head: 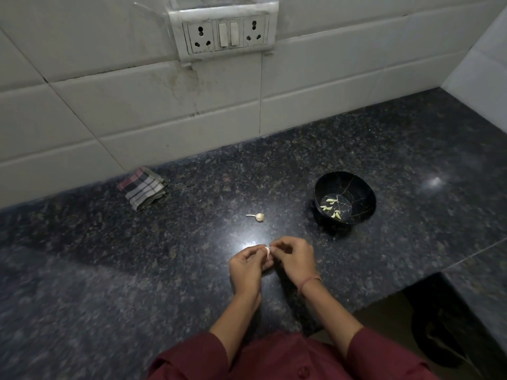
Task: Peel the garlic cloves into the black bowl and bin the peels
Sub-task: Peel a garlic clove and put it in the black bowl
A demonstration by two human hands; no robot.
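— We have the garlic clove [267, 252] pinched between both hands. Our left hand [247, 266] holds it by thumb and fingertips, and our right hand [295, 260] nips the skin at its top end. How do we peel it cleanly?

— We'd grip firmly with the left without crushing, catch the papery tip with the right nails, and pull along the clove so the skin leaves in strips, not crumbs. We'd gather the peel rather than scatter it over the granite counter [137, 256].

— Where does everything sit?

— The clove is low over the counter, straight before us. The black bowl [365, 187] lies ahead and rightward, well apart from the right hand, with peeled cloves [332, 208] at its bottom. The small garlic bulb [259, 216] rests just beyond our hands. A dark round container [439, 338] below the counter's edge may be the bin; we cannot tell.
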